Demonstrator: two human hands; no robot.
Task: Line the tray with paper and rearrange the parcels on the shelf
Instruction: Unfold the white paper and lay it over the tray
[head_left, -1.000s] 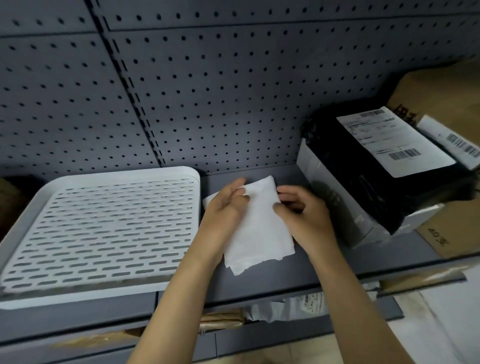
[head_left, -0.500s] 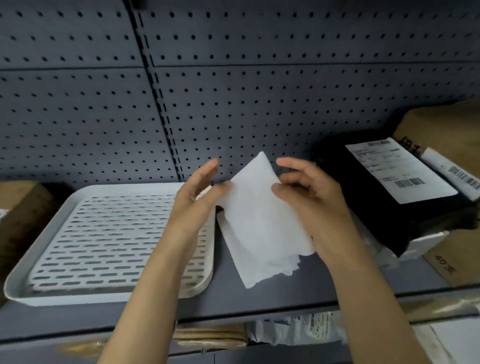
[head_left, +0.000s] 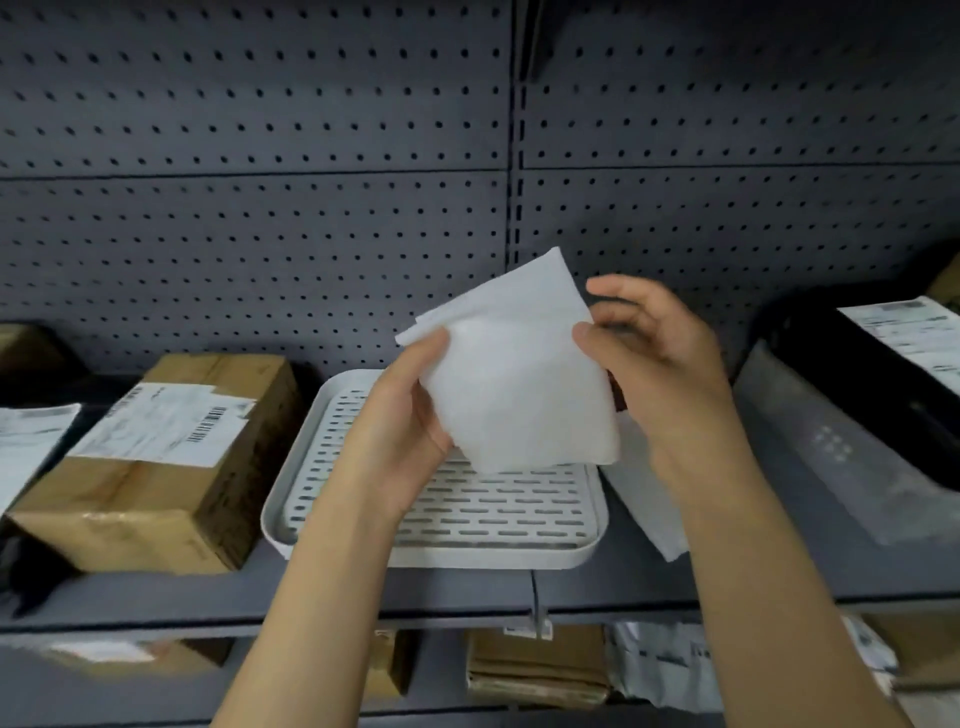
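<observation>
Grey shelf (head_left: 156, 597) bears a slotted tray (head_left: 493, 519) at six o'clock; left hand (head_left: 395, 431) and right hand (head_left: 660, 364) pinch folded paper (head_left: 514, 374) above it.

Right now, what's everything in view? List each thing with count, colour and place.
paper: one, white, folded, held up over the tray
tray: one, white, slotted, mid shelf
box: one, brown with label, left of the tray
black parcel: one, white label, right on the shelf
sheet: one, white, lying right of the tray
shelf: grey, pegboard behind
lower parcels: several, brown and white, below
hands: left and right, both pinching the paper
</observation>
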